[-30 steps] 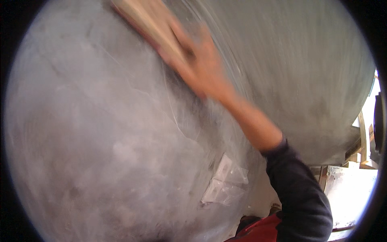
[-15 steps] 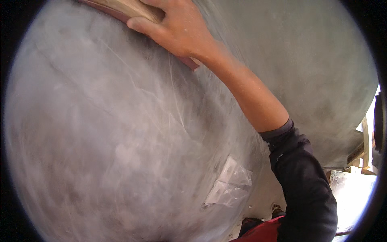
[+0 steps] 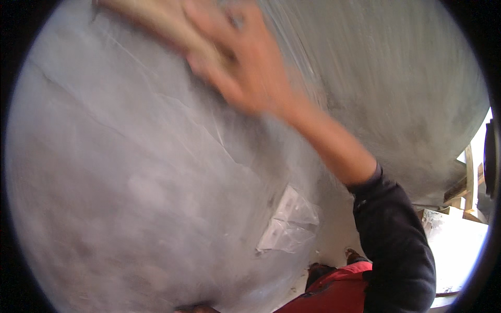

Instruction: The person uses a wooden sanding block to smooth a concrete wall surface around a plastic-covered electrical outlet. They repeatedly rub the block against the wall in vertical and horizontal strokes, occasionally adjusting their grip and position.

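Observation:
My right hand, blurred by motion, grips a long wooden block with a reddish lower edge, held against a mottled grey, curved surface in the upper middle of the view. Fine pale scratches and cracks run across the surface near the block. A crinkled piece of clear plastic lies on it below my forearm. At the bottom edge, a small dark, cut-off shape that may be my left hand touches the surface; its fingers cannot be made out.
A darker, streaked grey surface curves away at the right. Beyond it stand wooden battens and a white, stained board or box at the right edge. My shoes show on a pale floor below.
My right hand and the block went up and left, then came back down and right since half a second ago. A small dark shape now shows at the bottom edge.

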The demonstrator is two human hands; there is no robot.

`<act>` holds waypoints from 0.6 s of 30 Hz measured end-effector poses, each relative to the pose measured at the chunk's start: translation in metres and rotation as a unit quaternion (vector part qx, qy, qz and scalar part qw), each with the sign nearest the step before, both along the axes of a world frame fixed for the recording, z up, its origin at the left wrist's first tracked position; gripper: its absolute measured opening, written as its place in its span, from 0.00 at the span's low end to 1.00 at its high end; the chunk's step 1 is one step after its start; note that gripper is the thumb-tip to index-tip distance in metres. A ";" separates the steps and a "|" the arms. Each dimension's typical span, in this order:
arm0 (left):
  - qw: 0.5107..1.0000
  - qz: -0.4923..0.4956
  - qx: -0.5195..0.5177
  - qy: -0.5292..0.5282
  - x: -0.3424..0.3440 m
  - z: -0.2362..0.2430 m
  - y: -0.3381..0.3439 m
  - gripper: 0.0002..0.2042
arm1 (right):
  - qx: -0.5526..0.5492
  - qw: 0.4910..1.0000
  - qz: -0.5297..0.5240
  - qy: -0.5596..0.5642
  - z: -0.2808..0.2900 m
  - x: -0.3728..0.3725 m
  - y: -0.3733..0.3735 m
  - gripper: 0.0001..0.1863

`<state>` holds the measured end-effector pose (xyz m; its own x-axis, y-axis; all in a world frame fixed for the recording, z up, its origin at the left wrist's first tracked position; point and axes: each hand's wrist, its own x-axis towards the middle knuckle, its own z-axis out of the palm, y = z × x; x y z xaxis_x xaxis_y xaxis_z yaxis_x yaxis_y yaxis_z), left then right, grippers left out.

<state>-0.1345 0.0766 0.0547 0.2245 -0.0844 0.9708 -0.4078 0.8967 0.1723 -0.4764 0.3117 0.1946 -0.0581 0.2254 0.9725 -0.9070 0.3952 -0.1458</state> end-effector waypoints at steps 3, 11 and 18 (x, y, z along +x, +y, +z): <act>0.999 0.030 0.010 -0.013 0.002 0.002 -0.002 0.26 | 0.103 0.989 0.078 -0.072 -0.160 0.053 -0.010 0.30; 0.994 0.054 -0.001 -0.091 0.003 0.011 0.008 0.27 | 0.001 0.995 0.094 -0.031 0.084 -0.045 0.037 0.35; 0.998 0.035 -0.024 -0.056 0.001 0.005 -0.005 0.29 | 0.082 0.996 0.031 0.004 -0.143 -0.026 0.029 0.29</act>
